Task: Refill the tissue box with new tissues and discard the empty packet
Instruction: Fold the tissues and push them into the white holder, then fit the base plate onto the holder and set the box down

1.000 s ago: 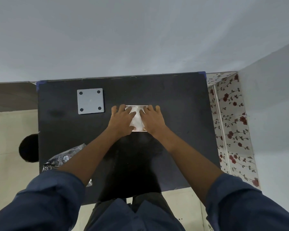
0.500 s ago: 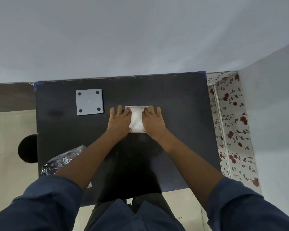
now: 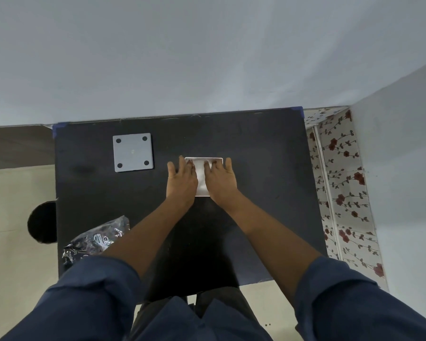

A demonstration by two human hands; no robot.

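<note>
White tissues (image 3: 201, 175) fill the open tissue box (image 3: 218, 159) at the middle of the black table (image 3: 268, 193). My left hand (image 3: 181, 179) lies flat on the left part of the tissues, fingers spread. My right hand (image 3: 220, 179) lies flat on the right part, fingers pointing away from me. Only a narrow strip of white shows between the hands, and most of the box is hidden under them. The empty crinkled silver packet (image 3: 96, 239) lies at the table's front left, partly behind my left sleeve.
A grey square plate (image 3: 132, 152) with four dark round pads, possibly the box's lid, rests at the back left of the table. A dark round object (image 3: 42, 222) is on the floor left of the table. A wall runs behind, and floral-patterned flooring (image 3: 342, 193) on the right.
The tissue surface looks flatter and smoother than a second ago. Both hands have shifted slightly on top of it and stay pressed down. The packet and plate have not moved.
</note>
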